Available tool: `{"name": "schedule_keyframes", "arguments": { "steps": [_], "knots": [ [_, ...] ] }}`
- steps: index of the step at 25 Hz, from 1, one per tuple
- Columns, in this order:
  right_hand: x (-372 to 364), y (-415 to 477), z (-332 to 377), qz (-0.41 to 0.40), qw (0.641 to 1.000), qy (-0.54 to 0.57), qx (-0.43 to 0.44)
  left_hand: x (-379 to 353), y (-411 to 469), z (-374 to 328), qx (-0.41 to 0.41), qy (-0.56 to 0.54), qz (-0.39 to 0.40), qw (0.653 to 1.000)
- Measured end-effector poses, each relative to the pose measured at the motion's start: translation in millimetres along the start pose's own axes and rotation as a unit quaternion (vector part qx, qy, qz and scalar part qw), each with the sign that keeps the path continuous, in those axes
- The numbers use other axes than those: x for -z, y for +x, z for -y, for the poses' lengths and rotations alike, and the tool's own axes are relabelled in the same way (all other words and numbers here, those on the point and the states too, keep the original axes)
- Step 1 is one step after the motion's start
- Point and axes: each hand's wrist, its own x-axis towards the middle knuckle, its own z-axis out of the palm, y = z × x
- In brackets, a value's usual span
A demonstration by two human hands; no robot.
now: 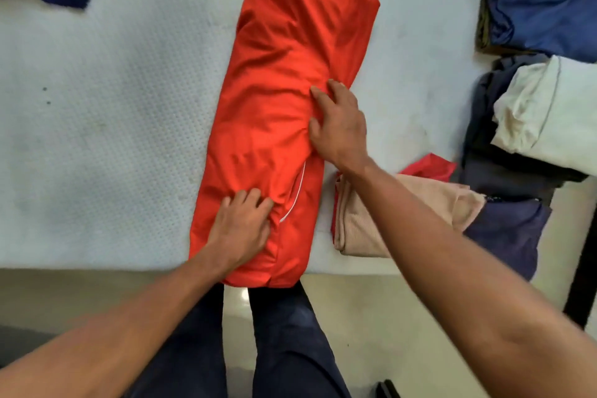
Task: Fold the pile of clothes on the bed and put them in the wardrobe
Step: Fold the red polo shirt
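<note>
A red shirt (284, 81), folded into a long strip, lies on the bed (113, 107) from its near edge, the left hand (240, 224) gripping its near end and the right hand (339, 124) pressing open-fingered mid-strip.

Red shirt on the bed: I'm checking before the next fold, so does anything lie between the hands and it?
Nothing visible does. The left hand and the right hand both rest directly on the red shirt, with no other garment over it. The beige folded garment lies beside it. The wardrobe is out of view.
</note>
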Motion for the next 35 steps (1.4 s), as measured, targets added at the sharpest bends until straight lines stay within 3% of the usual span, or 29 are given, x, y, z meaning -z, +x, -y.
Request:
{"name": "schedule_keyframes", "arguments": {
  "steps": [3,6,9,12,14,17,19,21,22,23,25,26,29,32,35],
  "knots": [
    [-20,-38,11,-0.05,0.989,0.085,-0.108,-12,-21,12,-0.009,0.032,0.018,0.999],
    [-21,-70,21,-0.102,0.967,0.155,-0.174,-31,-58,18,-0.075,0.007,0.079,0.994],
    [-27,-118,36,-0.015,0.954,0.202,-0.221,-40,-90,22,-0.125,0.015,0.149,0.981],
    [-42,-173,53,0.102,0.911,0.21,-0.341,-41,-100,28,-0.127,-0.003,0.173,0.977],
    [-54,-198,65,0.12,0.897,0.193,-0.38,-33,-89,28,-0.13,-0.04,0.185,0.973],
    [-66,-213,84,0.086,0.887,0.21,-0.401,-26,-73,22,-0.124,-0.096,0.288,0.945],
    [-70,-221,87,-0.003,0.858,0.257,-0.444,-29,-68,18,-0.016,-0.207,0.352,0.913],
    [-71,-232,83,-0.08,0.828,0.289,-0.473,-33,-69,21,0.156,-0.365,0.284,0.873],
    [-71,-238,82,-0.104,0.816,0.303,-0.481,-31,-72,24,0.204,-0.382,0.237,0.869],
    [-72,-243,82,-0.124,0.806,0.309,-0.49,-25,-76,27,0.196,-0.348,0.197,0.895],
    [-77,-247,77,-0.157,0.79,0.312,-0.503,-18,-89,37,0.058,-0.182,0.128,0.973],
    [-81,-249,75,-0.155,0.782,0.325,-0.508,-13,-96,41,-0.01,-0.092,0.125,0.988],
    [-88,-256,82,-0.058,0.779,0.358,-0.511,-14,-111,51,-0.092,0.136,0.224,0.961],
    [-98,-274,96,0.049,0.838,0.228,-0.493,-23,-118,56,-0.171,0.184,0.235,0.939],
    [-103,-289,103,-0.026,0.819,0.265,-0.509,-34,-120,47,-0.196,0.138,0.183,0.953]
  ]
}}
